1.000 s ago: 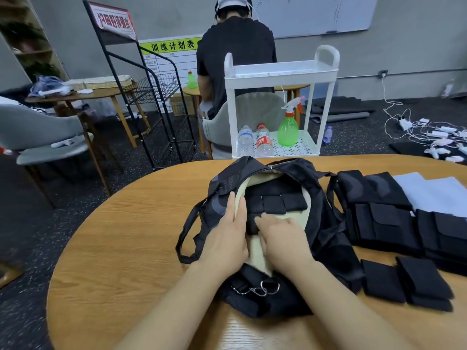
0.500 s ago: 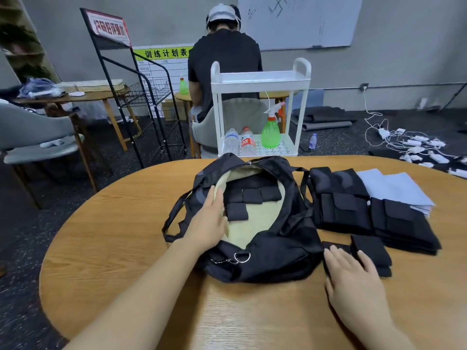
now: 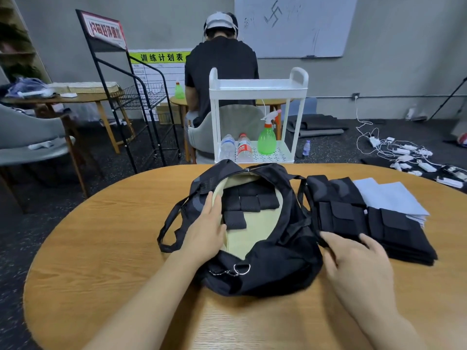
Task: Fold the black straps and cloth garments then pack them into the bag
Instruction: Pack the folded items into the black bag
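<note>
A black bag [image 3: 273, 269] lies unzipped in the middle of the round wooden table [image 3: 101, 248], showing its cream lining. Several folded black straps [image 3: 249, 202] lie inside it. My left hand [image 3: 204, 233] rests on the bag's left rim with straight fingers, thumb at the lining. Right of the bag sits a stack of folded black garments [image 3: 394, 231]. My right hand [image 3: 358, 269] lies palm down at the near left corner of that stack, fingers spread. It covers the spot where small folded black pieces lay, and they are hidden under it.
Pale blue folded sheets [image 3: 394, 198] lie behind the black stack. Beyond the table's far edge stands a white trolley [image 3: 257, 89] with bottles, and a person [image 3: 222, 61] sits behind it with their back to me. A black wire rack [image 3: 131, 102] stands at the left.
My right hand left the bag's opening, went down to the table on the right, then slid forward over the small folded black pieces. My left hand stayed on the bag's rim.
</note>
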The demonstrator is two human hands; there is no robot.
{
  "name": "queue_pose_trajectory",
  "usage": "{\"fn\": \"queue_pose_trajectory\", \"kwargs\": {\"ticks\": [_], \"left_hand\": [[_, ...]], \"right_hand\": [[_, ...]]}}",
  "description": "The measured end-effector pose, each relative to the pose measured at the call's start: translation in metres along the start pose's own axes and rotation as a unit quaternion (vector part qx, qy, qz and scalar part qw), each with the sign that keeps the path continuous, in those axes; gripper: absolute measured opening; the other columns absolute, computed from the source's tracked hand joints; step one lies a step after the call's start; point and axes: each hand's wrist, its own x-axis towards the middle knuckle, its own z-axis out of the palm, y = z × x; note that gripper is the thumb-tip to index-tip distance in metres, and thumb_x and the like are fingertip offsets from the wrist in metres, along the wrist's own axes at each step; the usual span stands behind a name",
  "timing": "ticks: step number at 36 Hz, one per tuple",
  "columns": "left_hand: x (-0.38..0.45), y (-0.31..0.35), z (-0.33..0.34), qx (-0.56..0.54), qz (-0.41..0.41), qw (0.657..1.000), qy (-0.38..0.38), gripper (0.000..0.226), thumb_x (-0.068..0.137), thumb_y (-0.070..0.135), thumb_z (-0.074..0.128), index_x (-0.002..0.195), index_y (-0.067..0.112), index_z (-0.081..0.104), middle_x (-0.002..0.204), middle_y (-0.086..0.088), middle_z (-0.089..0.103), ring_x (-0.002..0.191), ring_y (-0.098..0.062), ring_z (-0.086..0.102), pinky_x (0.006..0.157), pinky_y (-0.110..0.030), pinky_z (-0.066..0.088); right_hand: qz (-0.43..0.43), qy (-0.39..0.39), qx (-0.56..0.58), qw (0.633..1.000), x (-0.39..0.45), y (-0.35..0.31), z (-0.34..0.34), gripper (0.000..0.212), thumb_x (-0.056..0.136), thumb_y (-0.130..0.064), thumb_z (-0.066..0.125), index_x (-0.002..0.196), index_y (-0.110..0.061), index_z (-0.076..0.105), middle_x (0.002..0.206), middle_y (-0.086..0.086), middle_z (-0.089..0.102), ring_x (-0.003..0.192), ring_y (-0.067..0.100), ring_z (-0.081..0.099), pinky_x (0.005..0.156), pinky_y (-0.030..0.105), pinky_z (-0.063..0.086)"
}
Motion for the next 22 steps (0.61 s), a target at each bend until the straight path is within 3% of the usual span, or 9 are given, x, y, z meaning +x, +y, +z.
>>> {"fn": "queue_pose_trajectory", "kwargs": {"ticks": [4, 7, 10, 13, 17, 20, 22], "left_hand": [[0.0, -0.001, 0.0, -0.011, 0.001, 1.0, 0.001, 0.076, 0.101, 0.022, 0.047, 0.156, 0.026, -0.006, 0.162, 0.009, -0.018, 0.106, -0.022, 0.06, 0.082, -0.04, 0.053], [-0.001, -0.001, -0.002, -0.013, 0.003, 1.0, -0.002, 0.078, 0.101, 0.025, 0.048, 0.156, 0.027, -0.007, 0.161, 0.011, -0.02, 0.107, -0.021, 0.059, 0.083, -0.04, 0.053], [-0.001, -0.001, -0.004, -0.001, 0.006, 1.0, -0.006, 0.078, 0.101, 0.028, 0.048, 0.155, 0.026, -0.008, 0.161, 0.011, -0.023, 0.105, -0.02, 0.059, 0.082, -0.037, 0.052], [-0.001, 0.0, -0.004, 0.022, 0.006, 1.0, -0.008, 0.079, 0.101, 0.028, 0.048, 0.155, 0.026, -0.01, 0.16, 0.011, -0.023, 0.101, -0.021, 0.059, 0.08, -0.034, 0.051], [-0.001, 0.0, -0.003, 0.05, 0.014, 0.999, -0.01, 0.08, 0.101, 0.029, 0.048, 0.155, 0.025, -0.011, 0.161, 0.007, -0.023, 0.096, -0.021, 0.06, 0.079, -0.034, 0.051], [-0.001, -0.002, -0.004, 0.059, 0.017, 0.998, -0.015, 0.079, 0.101, 0.029, 0.047, 0.155, 0.027, -0.012, 0.161, 0.008, -0.024, 0.089, -0.02, 0.06, 0.072, -0.029, 0.049], [-0.002, -0.002, -0.005, 0.06, 0.017, 0.998, -0.02, 0.079, 0.101, 0.031, 0.046, 0.154, 0.027, -0.012, 0.16, 0.009, -0.025, 0.091, -0.021, 0.06, 0.073, -0.03, 0.048]], "right_hand": [[-0.049, 0.011, 0.037, 0.998, 0.015, -0.029, 0.022, 0.026, 0.071, -0.002, 0.073, 0.093, -0.017, 0.074, 0.085, -0.006, 0.075, 0.078, 0.012, 0.071, 0.097, 0.035, 0.031], [-0.058, -0.014, 0.05, 0.997, 0.024, -0.047, 0.046, 0.024, 0.07, -0.004, 0.076, 0.086, -0.021, 0.07, 0.075, -0.006, 0.071, 0.068, 0.013, 0.067, 0.098, 0.032, 0.03], [-0.045, -0.042, 0.044, 0.997, 0.038, -0.062, 0.068, 0.021, 0.073, -0.005, 0.069, 0.072, -0.022, 0.057, 0.057, -0.005, 0.055, 0.054, 0.016, 0.055, 0.099, 0.03, 0.026], [-0.038, -0.089, 0.034, 0.995, 0.051, -0.072, 0.086, 0.023, 0.074, -0.004, 0.062, 0.067, -0.02, 0.047, 0.052, -0.002, 0.048, 0.051, 0.02, 0.05, 0.102, 0.034, 0.031], [-0.068, -0.138, 0.037, 0.987, 0.062, -0.077, 0.103, 0.02, 0.075, -0.004, 0.064, 0.071, -0.023, 0.057, 0.062, -0.004, 0.058, 0.064, 0.018, 0.059, 0.097, 0.038, 0.045], [-0.129, -0.156, 0.035, 0.979, 0.063, -0.074, 0.113, 0.016, 0.074, -0.013, 0.074, 0.079, -0.027, 0.067, 0.078, -0.01, 0.066, 0.091, 0.019, 0.067, 0.092, 0.042, 0.048], [-0.148, -0.165, 0.011, 0.975, 0.06, -0.07, 0.116, 0.018, 0.073, -0.018, 0.076, 0.087, -0.026, 0.068, 0.085, -0.01, 0.064, 0.097, 0.019, 0.064, 0.089, 0.042, 0.048]]}}
